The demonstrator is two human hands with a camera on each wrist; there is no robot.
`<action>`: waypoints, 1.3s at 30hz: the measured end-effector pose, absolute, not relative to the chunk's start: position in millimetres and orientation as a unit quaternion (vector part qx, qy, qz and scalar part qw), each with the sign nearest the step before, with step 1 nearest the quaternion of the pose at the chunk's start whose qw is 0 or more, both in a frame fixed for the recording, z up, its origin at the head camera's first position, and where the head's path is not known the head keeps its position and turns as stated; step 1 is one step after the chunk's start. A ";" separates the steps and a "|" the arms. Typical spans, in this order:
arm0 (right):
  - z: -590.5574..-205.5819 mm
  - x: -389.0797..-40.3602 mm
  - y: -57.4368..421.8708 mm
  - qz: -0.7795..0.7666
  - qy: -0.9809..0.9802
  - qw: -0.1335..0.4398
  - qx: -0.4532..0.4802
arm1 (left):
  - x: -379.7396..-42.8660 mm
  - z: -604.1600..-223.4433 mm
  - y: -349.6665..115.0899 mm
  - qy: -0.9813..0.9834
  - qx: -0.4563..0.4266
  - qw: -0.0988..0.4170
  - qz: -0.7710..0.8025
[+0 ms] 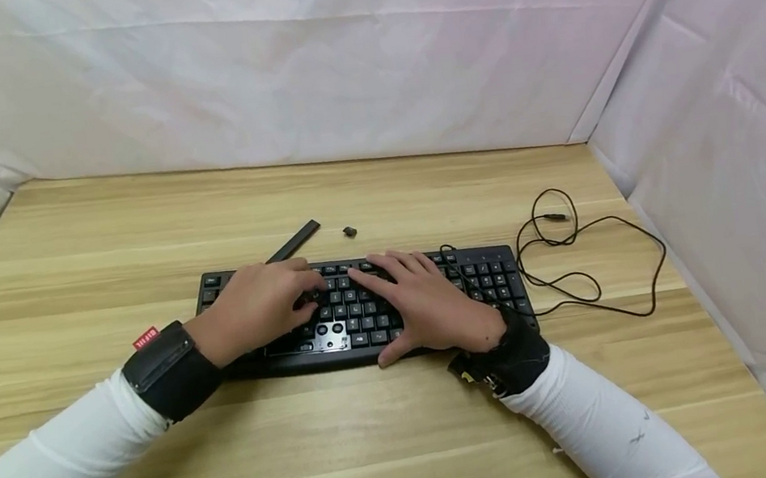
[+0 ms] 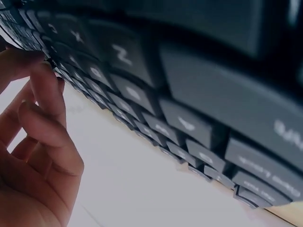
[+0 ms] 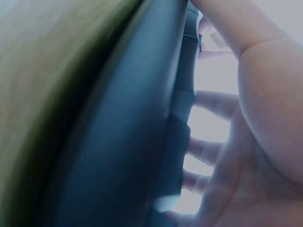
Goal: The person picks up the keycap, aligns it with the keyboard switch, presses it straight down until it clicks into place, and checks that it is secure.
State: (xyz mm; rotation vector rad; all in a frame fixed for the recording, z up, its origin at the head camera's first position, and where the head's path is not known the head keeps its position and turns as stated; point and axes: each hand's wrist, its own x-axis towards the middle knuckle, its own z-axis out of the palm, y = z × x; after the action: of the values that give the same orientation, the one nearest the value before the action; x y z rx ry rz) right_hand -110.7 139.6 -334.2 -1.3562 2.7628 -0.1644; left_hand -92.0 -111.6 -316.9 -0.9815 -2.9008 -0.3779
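Note:
A black keyboard (image 1: pixel 362 354) lies on the wooden table under both hands. My left hand (image 1: pixel 256 304) is over its left half, thumb and forefinger pinching a small black keycap (image 1: pixel 315 298) just above the keys. In the left wrist view, the fingertips of the left hand (image 2: pixel 42 127) meet beyond the Z and X keys and largely hide what they pinch. My right hand (image 1: pixel 429 302) rests spread across the keys to the right, its thumb at the front edge. Below the left fingers, a pale patch (image 1: pixel 333 342) with dark round key seats shows without caps.
Behind the keyboard lie a long black bar (image 1: pixel 293 241), like a space-bar cap, and a loose keycap (image 1: pixel 349 231). A thin black cable (image 1: pixel 615 218) loops over the table at the right. White cloth walls (image 1: pixel 301 71) stand at the back and sides.

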 end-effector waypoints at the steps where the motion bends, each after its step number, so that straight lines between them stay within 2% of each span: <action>1: -334.3 -110.5 139.9 -0.056 0.896 0.034 -0.440 | -90.8 -317.1 -110.9 -0.939 -0.318 0.027 -0.126; 4: -334.7 -109.6 140.4 -0.058 0.895 0.046 -0.440 | -86.1 -317.0 -107.6 -0.936 -0.326 0.031 -0.132; 21: -332.1 -111.9 139.9 -0.048 0.896 0.033 -0.439 | -70.6 -324.2 -94.5 -0.920 -0.369 0.066 -0.111; 39: -333.3 -113.2 139.4 -0.044 0.896 0.036 -0.441 | -70.1 -329.8 -96.1 -0.918 -0.371 0.059 -0.126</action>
State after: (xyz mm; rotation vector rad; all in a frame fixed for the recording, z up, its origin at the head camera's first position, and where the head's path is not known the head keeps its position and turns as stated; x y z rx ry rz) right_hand -113.2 139.4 -333.3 -1.3547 2.7509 -0.1358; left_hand -70.1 -96.1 -329.8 -1.1225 -2.7822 -0.3807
